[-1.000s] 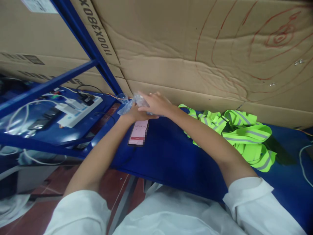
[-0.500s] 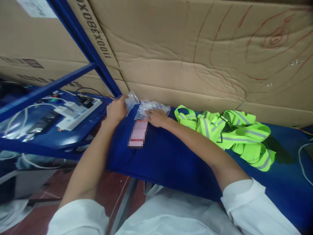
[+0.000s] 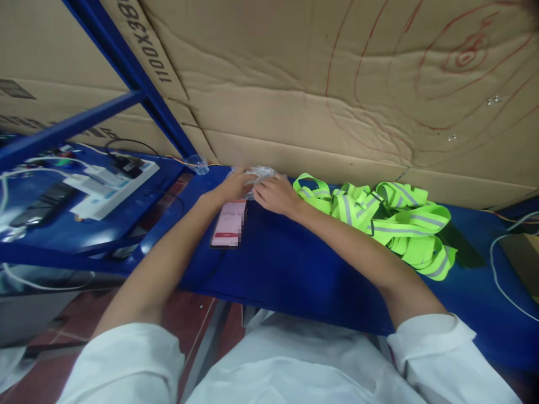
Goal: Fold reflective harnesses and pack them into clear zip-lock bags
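A crumpled clear plastic bag lies on the blue tabletop against the cardboard. My left hand is at its left side, its fingers bent onto the plastic. From the right, my right hand grips the same bag with curled fingers, and the two hands nearly meet. Both hands hide much of the bag, and its contents cannot be made out. Just below my left hand lies a phone with a lit pink screen. A small clear plastic cup is farther left, by the blue post.
Neon-yellow reflective straps are heaped to the right of my hands. A large cardboard sheet rises behind the table. On the left are a blue metal frame and a white power strip with plugs. A white cable hangs at right.
My left hand has moved right, from a piece of clear plastic near the post to the bag beside my right hand. The cup by the post now shows. The view has shifted slightly.
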Available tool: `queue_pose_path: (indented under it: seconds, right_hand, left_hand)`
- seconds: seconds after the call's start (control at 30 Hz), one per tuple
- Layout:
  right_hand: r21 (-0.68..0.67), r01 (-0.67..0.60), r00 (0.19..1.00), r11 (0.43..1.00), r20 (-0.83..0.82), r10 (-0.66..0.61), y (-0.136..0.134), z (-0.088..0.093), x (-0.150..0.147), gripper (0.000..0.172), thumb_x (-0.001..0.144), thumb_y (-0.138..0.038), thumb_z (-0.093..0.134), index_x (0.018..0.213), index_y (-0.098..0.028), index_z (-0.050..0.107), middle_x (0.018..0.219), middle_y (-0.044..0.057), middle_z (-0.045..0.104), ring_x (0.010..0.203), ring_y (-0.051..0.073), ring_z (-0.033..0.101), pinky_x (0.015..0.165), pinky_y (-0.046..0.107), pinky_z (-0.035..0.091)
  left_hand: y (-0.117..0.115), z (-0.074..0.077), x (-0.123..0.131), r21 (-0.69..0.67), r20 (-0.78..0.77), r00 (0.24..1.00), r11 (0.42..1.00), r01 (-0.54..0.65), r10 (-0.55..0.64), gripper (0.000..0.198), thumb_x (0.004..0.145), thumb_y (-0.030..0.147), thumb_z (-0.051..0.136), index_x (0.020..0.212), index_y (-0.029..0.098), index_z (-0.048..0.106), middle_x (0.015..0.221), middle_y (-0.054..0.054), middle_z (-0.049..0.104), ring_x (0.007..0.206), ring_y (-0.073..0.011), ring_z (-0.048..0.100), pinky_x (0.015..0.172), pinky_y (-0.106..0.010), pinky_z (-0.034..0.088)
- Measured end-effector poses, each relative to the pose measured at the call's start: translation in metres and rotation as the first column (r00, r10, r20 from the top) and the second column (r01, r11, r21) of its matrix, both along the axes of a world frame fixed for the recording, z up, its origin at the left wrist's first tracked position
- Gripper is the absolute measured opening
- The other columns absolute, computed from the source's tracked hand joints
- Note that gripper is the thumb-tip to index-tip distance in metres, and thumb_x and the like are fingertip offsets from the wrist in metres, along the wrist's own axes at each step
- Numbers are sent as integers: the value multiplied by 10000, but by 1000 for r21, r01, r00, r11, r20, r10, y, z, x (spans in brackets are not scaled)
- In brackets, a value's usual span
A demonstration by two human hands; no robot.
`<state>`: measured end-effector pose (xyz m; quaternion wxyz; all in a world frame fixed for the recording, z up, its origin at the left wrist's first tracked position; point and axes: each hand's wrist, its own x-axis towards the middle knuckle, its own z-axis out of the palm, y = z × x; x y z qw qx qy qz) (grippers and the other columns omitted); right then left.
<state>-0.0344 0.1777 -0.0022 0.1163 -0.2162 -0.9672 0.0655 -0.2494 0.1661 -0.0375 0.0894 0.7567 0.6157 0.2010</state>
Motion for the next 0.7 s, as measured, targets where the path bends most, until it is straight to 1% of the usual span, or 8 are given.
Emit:
queue_pose_path:
  seconds: [0.13,0.2,0.27,0.37,0.43,0.53,0.63,0.7]
  right_hand:
    - [25,144,989,989,-50,-143,1,4,-5,577,1133,-285,331,1673,-84,374,1742,187,307,1586,323,343,1312,486,231]
    - [-24,227,974,974,22,-226,9,-5,-11,674,1120,-345,419,1719,-73,270,1757,208,258,1611,359,309,1327,527,221]
    - [-73,265,961,961,102,-257,18,-17,-16,708,1110,-388,451,1724,-85,270,1760,202,249,1628,386,279,1333,602,192]
    - [-115,276,953,954,164,-256,29,-33,-18,671,1128,-445,371,1720,-139,304,1788,143,172,1660,365,213,1332,683,124]
    - [-137,282,948,950,192,-254,35,-40,-18,662,1139,-449,304,1733,-160,265,1799,117,118,1673,342,182,1327,705,104]
    - [-167,288,942,943,227,-247,40,-45,-20,669,1145,-462,243,1749,-176,204,1805,89,69,1687,321,133,1327,707,80]
    - [-178,285,940,942,244,-239,42,-47,-22,683,1143,-494,238,1752,-189,190,1806,80,71,1691,318,113,1328,706,60]
    - [-169,287,940,943,241,-243,42,-46,-24,679,1140,-489,260,1746,-185,225,1803,92,103,1687,333,126,1326,709,65]
  left_hand:
    - [3,-5,-2,-33,51,999,999,10,-8,374,916,213,604,1261,146,732,1508,-176,577,1469,-284,510,1290,-465,388]
    - [0,-4,-5,-41,78,997,999,-4,7,415,985,292,557,1363,176,685,1550,-160,542,1476,-259,505,1286,-435,392]
    - [-3,-5,-11,-60,87,996,998,-31,36,468,1042,378,488,1453,200,626,1597,-156,497,1507,-269,470,1301,-482,359]
    - [-4,-7,-22,-118,70,997,993,-25,33,526,1063,439,464,1526,208,555,1625,-133,478,1551,-295,396,1321,-597,253]
    - [-2,-9,-28,-139,60,998,990,3,6,541,1058,432,475,1542,195,528,1608,-122,502,1529,-261,417,1327,-547,263]
    - [4,-9,-31,-145,34,999,989,14,-9,551,1039,405,508,1538,169,521,1577,-130,528,1471,-208,479,1299,-394,343]
    - [9,-3,-26,-167,-23,1000,986,-23,19,521,1028,365,540,1498,140,562,1523,-112,578,1417,-187,513,1261,-339,378]
    - [7,6,-16,-149,-75,994,985,-87,77,461,1021,338,575,1428,130,631,1479,-98,617,1375,-187,535,1242,-338,392]
